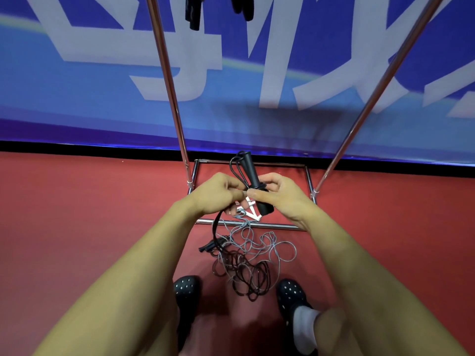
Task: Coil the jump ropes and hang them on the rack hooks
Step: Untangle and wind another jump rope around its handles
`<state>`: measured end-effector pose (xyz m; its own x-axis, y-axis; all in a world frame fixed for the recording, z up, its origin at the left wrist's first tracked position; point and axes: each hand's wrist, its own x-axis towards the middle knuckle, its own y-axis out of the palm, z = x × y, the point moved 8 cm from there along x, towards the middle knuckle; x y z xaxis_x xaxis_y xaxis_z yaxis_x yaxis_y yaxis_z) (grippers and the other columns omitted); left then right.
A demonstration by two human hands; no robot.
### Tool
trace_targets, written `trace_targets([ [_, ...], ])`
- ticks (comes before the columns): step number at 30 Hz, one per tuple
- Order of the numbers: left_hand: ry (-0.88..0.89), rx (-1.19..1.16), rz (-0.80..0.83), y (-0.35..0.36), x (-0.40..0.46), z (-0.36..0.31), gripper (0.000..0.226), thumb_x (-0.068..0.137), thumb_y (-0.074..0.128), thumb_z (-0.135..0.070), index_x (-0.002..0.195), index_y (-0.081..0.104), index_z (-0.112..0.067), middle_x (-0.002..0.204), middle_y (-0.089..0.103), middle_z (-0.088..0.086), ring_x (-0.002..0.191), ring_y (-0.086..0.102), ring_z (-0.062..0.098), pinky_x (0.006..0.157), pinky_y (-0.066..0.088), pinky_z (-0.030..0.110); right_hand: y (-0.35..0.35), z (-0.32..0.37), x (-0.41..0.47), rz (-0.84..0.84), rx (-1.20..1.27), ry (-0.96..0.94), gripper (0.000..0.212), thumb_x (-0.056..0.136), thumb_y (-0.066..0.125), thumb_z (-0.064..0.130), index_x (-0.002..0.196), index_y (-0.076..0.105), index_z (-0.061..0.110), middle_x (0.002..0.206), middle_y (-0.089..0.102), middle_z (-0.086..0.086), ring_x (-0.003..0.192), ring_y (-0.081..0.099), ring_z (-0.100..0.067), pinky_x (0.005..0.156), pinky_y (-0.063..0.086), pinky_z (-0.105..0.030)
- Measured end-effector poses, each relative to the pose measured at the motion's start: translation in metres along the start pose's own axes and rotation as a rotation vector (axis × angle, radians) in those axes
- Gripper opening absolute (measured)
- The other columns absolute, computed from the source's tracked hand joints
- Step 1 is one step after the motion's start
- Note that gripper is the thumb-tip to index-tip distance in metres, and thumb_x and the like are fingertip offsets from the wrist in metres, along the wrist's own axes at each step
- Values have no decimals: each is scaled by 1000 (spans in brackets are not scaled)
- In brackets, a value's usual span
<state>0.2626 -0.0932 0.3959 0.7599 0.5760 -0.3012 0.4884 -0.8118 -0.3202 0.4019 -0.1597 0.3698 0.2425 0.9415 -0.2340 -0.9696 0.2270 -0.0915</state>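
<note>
Red floor (77, 227) meets a blue banner wall (102, 111) behind the chrome rack (167, 73).

At twelve o'clock the frame's upper edge cut off the dark handles (193, 14) hanging from the rack (168, 80), so its hooks lay out of sight. The left hand (218, 192) and right hand (280, 192) covered the middle of the black handles (250, 170), hiding how the cord (235, 168) was wound. At six o'clock the tangled ropes (246, 263) overlapped too thickly to count.

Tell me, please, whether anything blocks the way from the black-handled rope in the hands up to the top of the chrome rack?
Nothing visible does. The black-handled jump rope sits between the chrome rack poles, with open space above; black handles already hang at the top.
</note>
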Motion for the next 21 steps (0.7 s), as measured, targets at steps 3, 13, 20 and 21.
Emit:
trace_targets([
  [3, 62, -63, -15, 1, -4, -10, 18, 100, 57, -4, 91, 72, 1, 85, 76, 11, 50, 57, 19, 52, 47, 26, -2, 7, -5, -21, 3, -52, 49, 76, 86, 41, 116, 67, 20, 112, 74, -5, 102, 70, -16, 83, 58, -33],
  [13, 139, -127, 14, 4, -17, -25, 34, 99, 52, -7, 75, 74, -16, 84, 75, 13, 51, 48, 21, 50, 37, 24, 27, 21, -26, 141, 185, 9, 54, 86, 64, 51, 121, 54, 11, 81, 65, -13, 67, 68, -27, 67, 59, -39],
  [20, 90, -216, -48, 0, -18, -21, 54, 98, 59, -50, 78, 72, -2, 80, 66, 16, 52, 44, 17, 52, 33, 24, 26, 31, -27, 76, 214, -45, 50, 81, 75, 40, 115, 58, 8, 81, 71, -14, 57, 68, -27, 45, 50, -29],
  [21, 84, -213, -38, 1, -18, -20, 52, 98, 61, -49, 77, 72, -2, 79, 65, 16, 52, 43, 16, 52, 33, 23, 26, 30, -27, 67, 219, -43, 49, 81, 76, 40, 112, 58, 7, 80, 70, -14, 54, 65, -26, 44, 47, -27],
])
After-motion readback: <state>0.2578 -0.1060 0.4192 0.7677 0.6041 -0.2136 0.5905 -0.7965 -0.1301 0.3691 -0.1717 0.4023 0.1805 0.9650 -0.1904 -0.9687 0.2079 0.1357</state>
